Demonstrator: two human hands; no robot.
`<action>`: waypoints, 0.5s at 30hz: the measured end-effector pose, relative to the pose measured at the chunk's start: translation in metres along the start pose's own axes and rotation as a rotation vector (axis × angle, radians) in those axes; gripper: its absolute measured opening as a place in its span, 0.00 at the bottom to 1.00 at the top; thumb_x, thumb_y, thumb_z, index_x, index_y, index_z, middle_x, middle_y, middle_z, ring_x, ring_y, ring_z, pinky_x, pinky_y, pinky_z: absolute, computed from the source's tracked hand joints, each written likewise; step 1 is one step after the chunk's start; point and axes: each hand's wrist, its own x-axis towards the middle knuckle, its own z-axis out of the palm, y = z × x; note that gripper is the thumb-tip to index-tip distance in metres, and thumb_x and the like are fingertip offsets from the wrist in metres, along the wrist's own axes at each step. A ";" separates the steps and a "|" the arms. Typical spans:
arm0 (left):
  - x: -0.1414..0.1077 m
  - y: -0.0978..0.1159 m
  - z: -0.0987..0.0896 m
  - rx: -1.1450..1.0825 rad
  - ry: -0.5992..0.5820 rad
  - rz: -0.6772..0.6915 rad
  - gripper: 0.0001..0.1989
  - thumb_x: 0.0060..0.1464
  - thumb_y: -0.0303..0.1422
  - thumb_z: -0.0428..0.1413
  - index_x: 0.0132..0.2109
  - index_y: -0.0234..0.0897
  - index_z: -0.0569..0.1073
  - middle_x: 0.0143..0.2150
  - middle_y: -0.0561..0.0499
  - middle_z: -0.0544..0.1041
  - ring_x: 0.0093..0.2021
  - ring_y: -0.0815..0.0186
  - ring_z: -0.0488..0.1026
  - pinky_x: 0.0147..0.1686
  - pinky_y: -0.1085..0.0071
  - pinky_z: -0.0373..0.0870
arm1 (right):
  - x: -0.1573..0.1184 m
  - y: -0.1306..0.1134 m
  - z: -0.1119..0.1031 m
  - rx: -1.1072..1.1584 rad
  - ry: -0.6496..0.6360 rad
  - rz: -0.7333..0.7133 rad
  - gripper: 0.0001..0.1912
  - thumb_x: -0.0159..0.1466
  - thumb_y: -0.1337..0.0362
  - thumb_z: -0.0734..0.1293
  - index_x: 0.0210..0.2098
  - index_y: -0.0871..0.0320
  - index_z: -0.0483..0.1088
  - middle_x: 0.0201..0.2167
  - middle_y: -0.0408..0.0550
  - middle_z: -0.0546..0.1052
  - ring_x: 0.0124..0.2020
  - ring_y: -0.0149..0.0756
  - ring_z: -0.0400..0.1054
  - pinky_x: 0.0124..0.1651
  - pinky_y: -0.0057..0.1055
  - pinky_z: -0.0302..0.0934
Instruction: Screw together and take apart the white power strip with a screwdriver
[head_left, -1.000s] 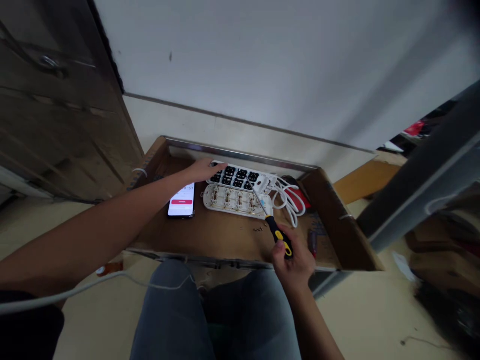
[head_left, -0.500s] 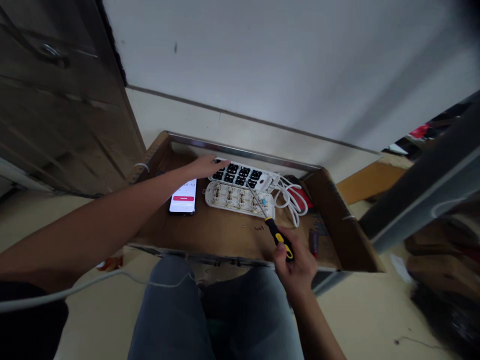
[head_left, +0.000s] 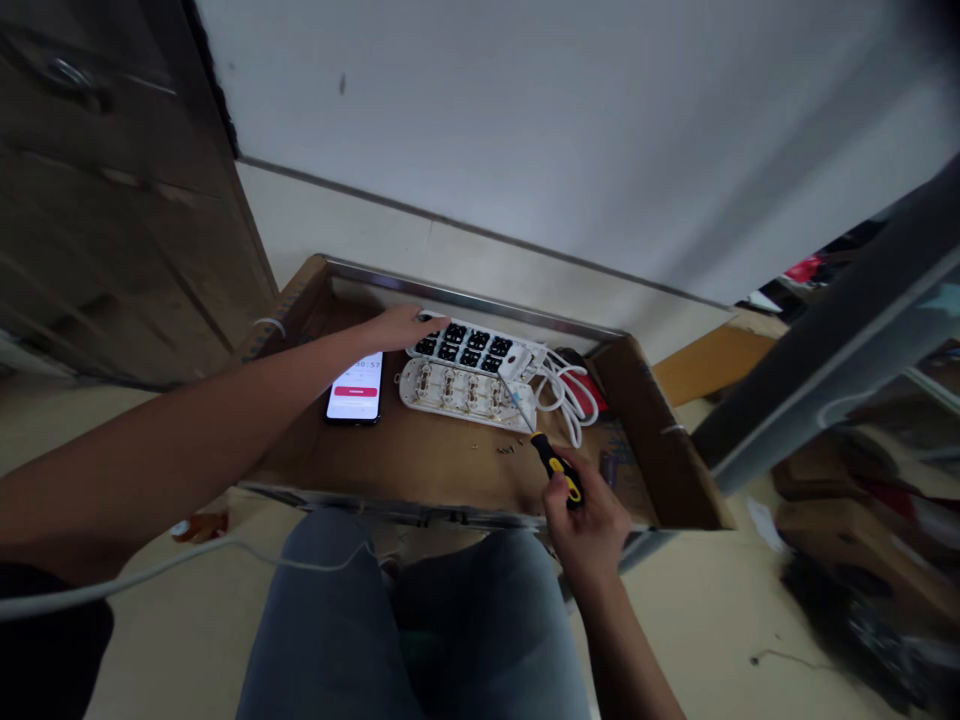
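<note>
Head view: screwdriver (head_left: pixel 553 466), black-and-yellow handle, thin metal shaft, long axis slanting tip up-left across white shell (head_left: pixel 459 393), gripped in right hand (head_left: pixel 589 512). Left hand (head_left: pixel 400 326) at left end of black-socketed panel (head_left: pixel 477 341), closure unclear

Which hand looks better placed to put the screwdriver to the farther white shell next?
Probably the right hand: it grips the screwdriver, which angles toward the farther white shell. The left hand is at that shell's left end, away from the screwdriver.
</note>
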 end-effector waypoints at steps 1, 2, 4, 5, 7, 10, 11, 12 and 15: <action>0.000 0.000 0.000 -0.004 -0.002 0.001 0.28 0.53 0.58 0.61 0.42 0.36 0.81 0.37 0.40 0.85 0.47 0.48 0.79 0.46 0.61 0.71 | 0.000 0.000 -0.001 -0.002 0.004 -0.001 0.24 0.76 0.55 0.59 0.51 0.69 0.76 0.36 0.48 0.77 0.30 0.15 0.66 0.45 0.15 0.68; 0.000 0.000 0.001 -0.007 -0.003 0.002 0.28 0.53 0.58 0.61 0.42 0.36 0.81 0.37 0.40 0.85 0.46 0.48 0.79 0.46 0.61 0.71 | 0.001 -0.001 -0.002 -0.006 0.012 0.002 0.23 0.76 0.55 0.59 0.51 0.69 0.76 0.36 0.48 0.77 0.30 0.15 0.66 0.45 0.15 0.67; -0.001 0.001 0.001 -0.013 -0.004 0.004 0.28 0.53 0.58 0.61 0.42 0.35 0.82 0.36 0.40 0.84 0.46 0.49 0.79 0.45 0.62 0.71 | 0.001 -0.002 -0.006 -0.022 0.045 0.024 0.24 0.75 0.54 0.59 0.51 0.68 0.77 0.35 0.48 0.77 0.30 0.16 0.67 0.42 0.14 0.66; -0.001 0.001 0.001 -0.015 -0.005 0.005 0.28 0.53 0.58 0.61 0.42 0.35 0.82 0.36 0.40 0.84 0.45 0.49 0.79 0.45 0.62 0.71 | 0.001 -0.002 -0.009 -0.033 0.066 0.039 0.25 0.75 0.53 0.58 0.50 0.68 0.77 0.36 0.49 0.77 0.31 0.17 0.68 0.41 0.14 0.65; -0.001 0.002 0.000 -0.017 -0.006 0.007 0.28 0.53 0.58 0.62 0.42 0.35 0.82 0.36 0.40 0.84 0.46 0.49 0.79 0.46 0.61 0.71 | 0.001 -0.001 -0.015 -0.053 0.105 0.067 0.26 0.74 0.52 0.58 0.48 0.67 0.79 0.38 0.50 0.78 0.33 0.18 0.71 0.38 0.13 0.62; -0.002 0.002 -0.001 -0.017 -0.007 0.010 0.27 0.53 0.57 0.61 0.43 0.36 0.82 0.36 0.41 0.84 0.47 0.48 0.79 0.46 0.62 0.71 | 0.002 0.005 -0.022 -0.078 0.133 0.109 0.27 0.72 0.52 0.58 0.48 0.67 0.79 0.40 0.50 0.79 0.34 0.19 0.72 0.36 0.15 0.60; -0.002 0.003 -0.001 -0.016 -0.006 0.009 0.27 0.53 0.57 0.61 0.43 0.36 0.82 0.37 0.41 0.85 0.48 0.48 0.79 0.46 0.62 0.71 | 0.003 0.008 -0.023 -0.084 0.136 0.123 0.27 0.72 0.52 0.58 0.48 0.68 0.79 0.40 0.50 0.79 0.34 0.19 0.71 0.36 0.15 0.60; -0.002 0.003 -0.001 -0.015 -0.005 0.008 0.27 0.52 0.57 0.61 0.43 0.36 0.82 0.37 0.41 0.85 0.48 0.48 0.79 0.46 0.63 0.70 | 0.003 0.011 -0.024 -0.089 0.137 0.133 0.28 0.72 0.51 0.58 0.48 0.68 0.79 0.40 0.50 0.79 0.34 0.20 0.71 0.36 0.15 0.60; -0.002 0.003 -0.001 -0.017 -0.006 0.008 0.25 0.52 0.56 0.61 0.42 0.37 0.81 0.37 0.42 0.85 0.49 0.48 0.79 0.45 0.63 0.70 | 0.004 0.018 -0.024 -0.089 0.117 0.136 0.28 0.72 0.51 0.58 0.49 0.68 0.79 0.41 0.50 0.79 0.35 0.20 0.72 0.35 0.15 0.60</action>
